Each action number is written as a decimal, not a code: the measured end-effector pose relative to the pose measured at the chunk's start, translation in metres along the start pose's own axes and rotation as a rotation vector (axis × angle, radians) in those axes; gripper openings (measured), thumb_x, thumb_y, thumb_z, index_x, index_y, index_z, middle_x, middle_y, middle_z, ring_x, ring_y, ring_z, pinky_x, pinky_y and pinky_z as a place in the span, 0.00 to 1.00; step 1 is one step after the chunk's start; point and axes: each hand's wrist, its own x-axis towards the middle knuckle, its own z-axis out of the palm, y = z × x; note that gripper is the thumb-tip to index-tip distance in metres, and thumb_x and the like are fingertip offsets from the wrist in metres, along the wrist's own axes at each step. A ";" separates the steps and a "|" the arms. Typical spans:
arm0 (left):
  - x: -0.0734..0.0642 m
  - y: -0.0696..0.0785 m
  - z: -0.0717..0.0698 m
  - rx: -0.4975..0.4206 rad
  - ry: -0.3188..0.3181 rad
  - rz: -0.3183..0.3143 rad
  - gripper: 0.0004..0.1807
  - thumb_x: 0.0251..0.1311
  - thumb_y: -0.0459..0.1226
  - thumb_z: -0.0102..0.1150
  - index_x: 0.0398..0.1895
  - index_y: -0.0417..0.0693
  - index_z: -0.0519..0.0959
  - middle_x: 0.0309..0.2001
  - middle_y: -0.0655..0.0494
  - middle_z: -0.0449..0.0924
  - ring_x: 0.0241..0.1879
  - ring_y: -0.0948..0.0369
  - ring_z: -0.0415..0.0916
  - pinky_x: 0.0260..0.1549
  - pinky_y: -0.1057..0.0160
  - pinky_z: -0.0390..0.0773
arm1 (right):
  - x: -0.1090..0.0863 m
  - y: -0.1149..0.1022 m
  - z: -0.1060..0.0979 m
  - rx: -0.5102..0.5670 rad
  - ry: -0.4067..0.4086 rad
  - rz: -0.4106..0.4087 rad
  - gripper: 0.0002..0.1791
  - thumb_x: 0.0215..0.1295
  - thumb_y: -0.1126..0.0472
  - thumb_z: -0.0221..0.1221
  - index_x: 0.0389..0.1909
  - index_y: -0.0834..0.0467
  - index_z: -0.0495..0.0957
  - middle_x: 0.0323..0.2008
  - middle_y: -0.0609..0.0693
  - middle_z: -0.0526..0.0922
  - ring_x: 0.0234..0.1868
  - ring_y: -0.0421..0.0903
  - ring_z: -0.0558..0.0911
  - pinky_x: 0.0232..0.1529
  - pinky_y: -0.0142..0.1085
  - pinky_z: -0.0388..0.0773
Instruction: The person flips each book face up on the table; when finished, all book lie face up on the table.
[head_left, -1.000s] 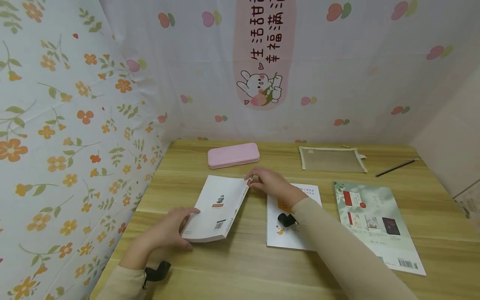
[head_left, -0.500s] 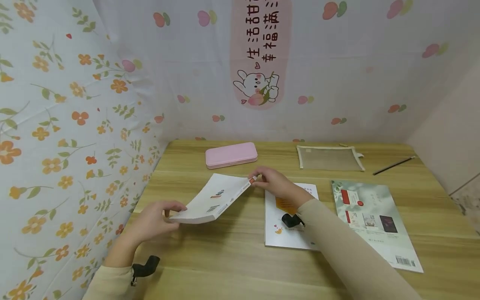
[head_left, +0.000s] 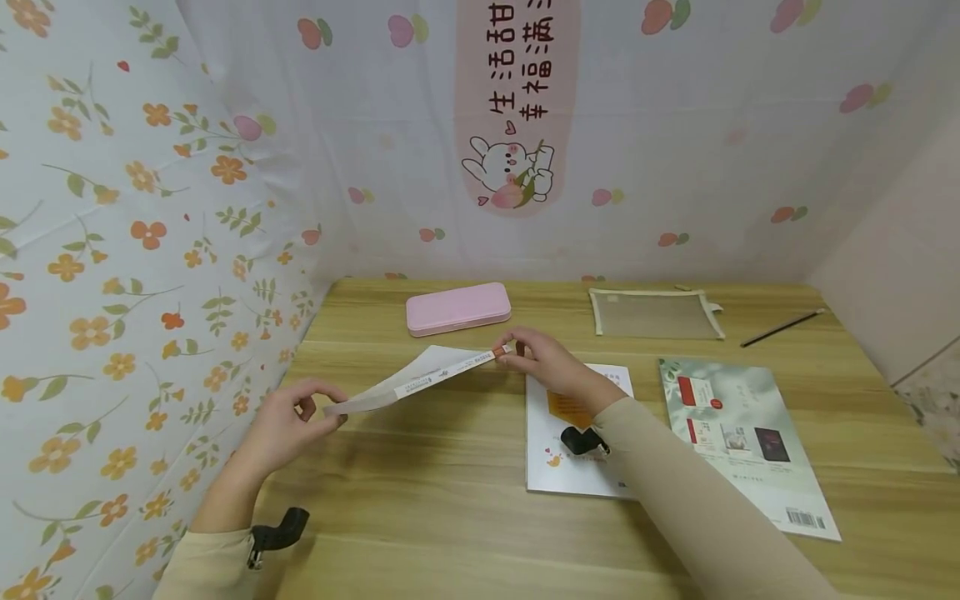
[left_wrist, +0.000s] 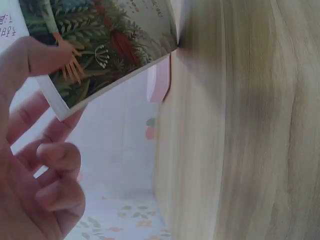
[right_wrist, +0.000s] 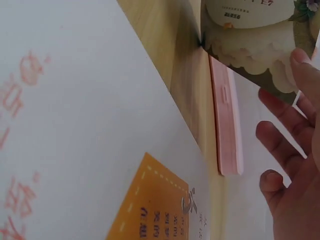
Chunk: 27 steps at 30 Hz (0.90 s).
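Note:
A white paperback book (head_left: 420, 380) is held tilted above the table, its spine facing me and a far corner low near the tabletop. My left hand (head_left: 294, 425) pinches its left end between thumb and fingers. At the other end, by the red mark on the spine, my right hand (head_left: 546, 363) pinches it. The wrist views show the underside: a dark leafy illustrated cover (left_wrist: 107, 42) at the left, pale cloud shapes on the cover (right_wrist: 255, 47) at the right. Beneath my right forearm lies a white book with an orange patch (head_left: 543, 454), partly hidden.
A pink pencil case (head_left: 457, 309) lies behind the held book. Farther right on the wooden table (head_left: 420, 533) are a mesh zip pouch (head_left: 656, 315), a thin dark pencil-like stick (head_left: 782, 328) and a green magazine (head_left: 750, 442). Patterned cloth (head_left: 390, 167) hangs at the back and left.
The book's near side has been lifted and tipped away, so its back cover is now mostly foreshortened and the spine shows. My left hand has moved up and left with its end.

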 end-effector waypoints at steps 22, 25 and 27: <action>0.002 0.010 0.000 -0.087 0.339 0.040 0.12 0.55 0.29 0.74 0.40 0.51 0.85 0.19 0.55 0.62 0.19 0.66 0.56 0.17 0.67 0.61 | 0.005 -0.018 -0.005 0.103 0.165 -0.048 0.08 0.77 0.52 0.57 0.51 0.47 0.77 0.49 0.46 0.82 0.51 0.47 0.76 0.54 0.45 0.67; 0.002 0.013 -0.001 -0.091 0.362 0.078 0.13 0.53 0.27 0.75 0.39 0.49 0.85 0.20 0.55 0.66 0.19 0.67 0.55 0.17 0.68 0.61 | 0.006 -0.021 -0.005 0.107 0.186 -0.049 0.09 0.78 0.53 0.57 0.52 0.50 0.78 0.49 0.48 0.83 0.50 0.47 0.78 0.54 0.44 0.68; 0.003 0.014 -0.001 -0.101 0.360 0.100 0.13 0.53 0.27 0.75 0.40 0.48 0.84 0.24 0.57 0.71 0.19 0.67 0.56 0.17 0.68 0.61 | 0.006 -0.022 -0.005 0.113 0.209 -0.044 0.10 0.78 0.55 0.57 0.53 0.53 0.79 0.48 0.50 0.83 0.49 0.47 0.78 0.53 0.44 0.69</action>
